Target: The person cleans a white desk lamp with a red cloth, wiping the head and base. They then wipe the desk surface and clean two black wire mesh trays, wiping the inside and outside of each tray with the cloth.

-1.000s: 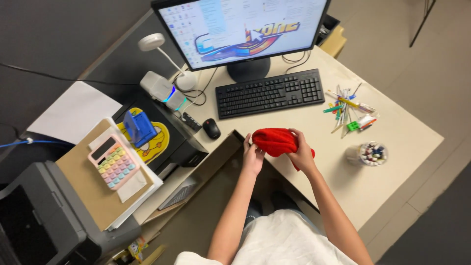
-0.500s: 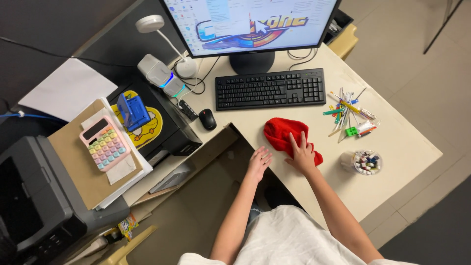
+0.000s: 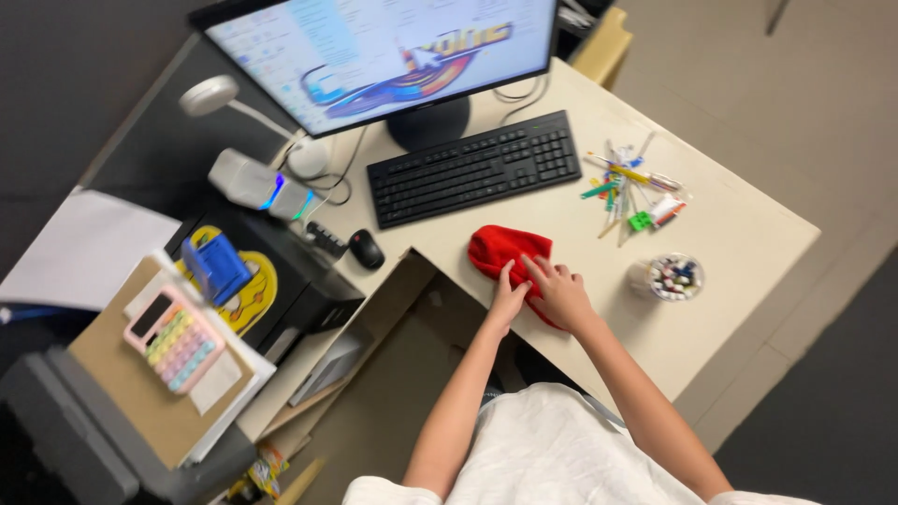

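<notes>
A red cloth (image 3: 503, 252) is pressed flat on the beige desk (image 3: 720, 243), in the middle of the frame, by the open left hand (image 3: 506, 301) and open right hand (image 3: 561, 295).

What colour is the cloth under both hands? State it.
Solid red; the cloth shows best in the head view, lying on the desk.

An office workstation seen from above. A beige table (image 3: 730, 234) carries a computer monitor (image 3: 374, 47) with a lit screen, a black keyboard (image 3: 472, 166) and a black mouse (image 3: 366, 249). Loose pens and markers (image 3: 629, 192) lie scattered beside a clear cup of markers (image 3: 670, 277). To the left sit a white desk lamp (image 3: 213, 93), a pastel calculator (image 3: 176, 339) on stacked paper and folders, and a grey printer (image 3: 65, 440). The floor is pale tile.
</notes>
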